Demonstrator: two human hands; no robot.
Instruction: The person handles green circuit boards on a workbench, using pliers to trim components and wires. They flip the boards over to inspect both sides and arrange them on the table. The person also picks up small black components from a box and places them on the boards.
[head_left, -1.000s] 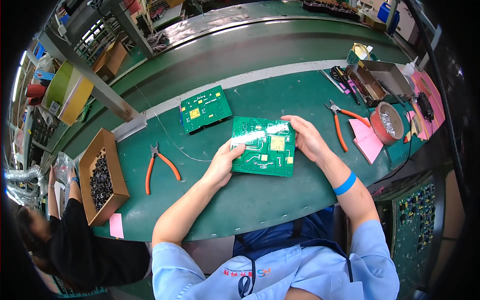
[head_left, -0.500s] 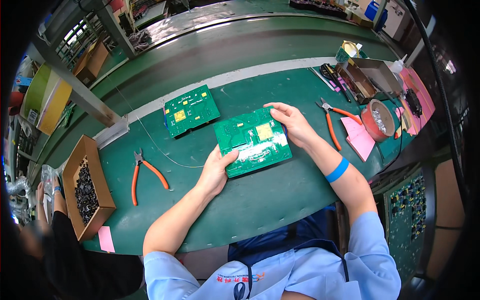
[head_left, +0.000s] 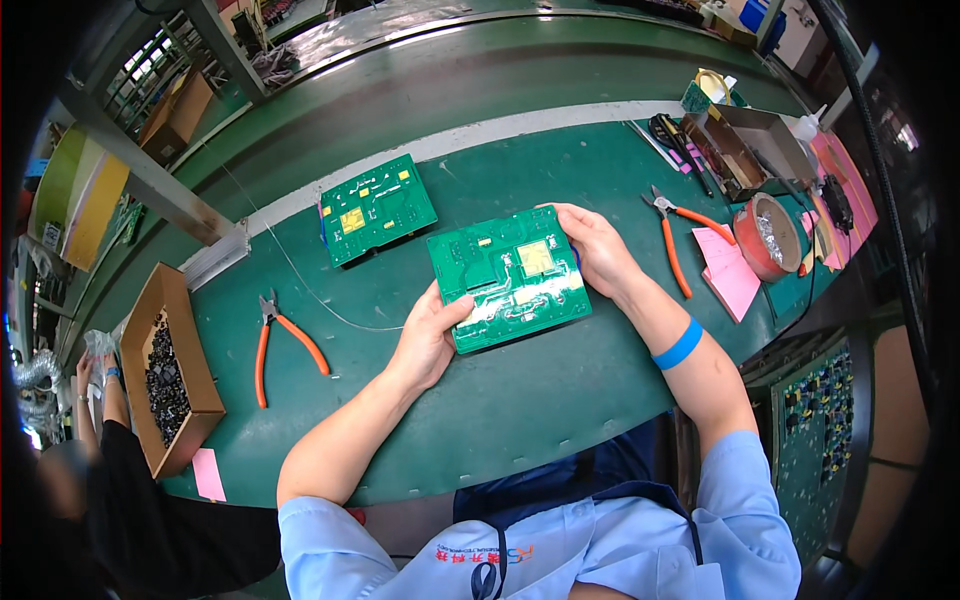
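Note:
A green circuit board (head_left: 508, 280) with yellow patches and shiny solder is held up over the green work mat, tilted slightly. My left hand (head_left: 430, 340) grips its lower left corner, thumb lying on the upper face. At the upper right corner, my right hand (head_left: 597, 248) closes around the edge; its fingers pass behind the board and are partly hidden. A second, similar circuit board (head_left: 378, 210) lies on the mat beyond, to the left. Orange-handled cutters (head_left: 283, 345) rest left of my left hand, and another pair of cutters (head_left: 675, 240) lies right of my right hand.
A cardboard box (head_left: 170, 370) of small black parts stands at the left, by a pink slip (head_left: 208, 474). On the right are pink papers (head_left: 728, 272), a round tub (head_left: 768, 237) and a metal tray (head_left: 750, 150). A co-worker's hand (head_left: 108, 372) shows at far left.
The view has shifted slightly, so the bench things sit a little differently in the picture. Both hands still hold the board, and my right thumb now lies closer to its edge.

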